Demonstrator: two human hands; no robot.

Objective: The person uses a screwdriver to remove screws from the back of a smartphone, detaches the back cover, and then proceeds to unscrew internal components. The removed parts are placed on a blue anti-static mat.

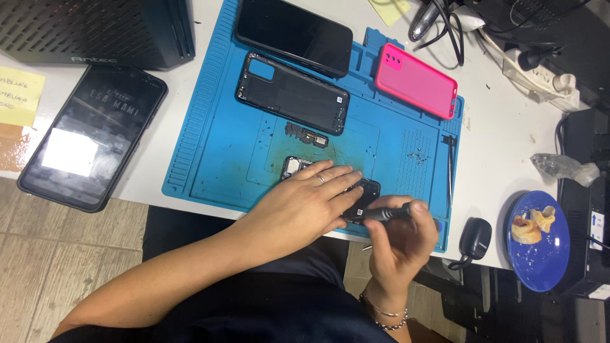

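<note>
Blue mat [216,152] holds the open phone [356,190] near its front edge, where your left hand [305,203] lies flat pressing it down while your right hand [400,235] grips the black screwdriver [384,214] tight, so I think you are working a screw and must keep the tip straight.

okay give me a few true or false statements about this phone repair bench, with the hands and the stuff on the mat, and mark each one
1. The left hand lies flat on the opened phone. True.
2. The right hand holds a hammer. False: it grips a dark screwdriver.
3. The pink case sits on the blue mat. True.
4. The blue plate is on the mat. False: it is on the table, right of the mat.
5. The back frame lies on the floor. False: it lies on the mat.
</note>
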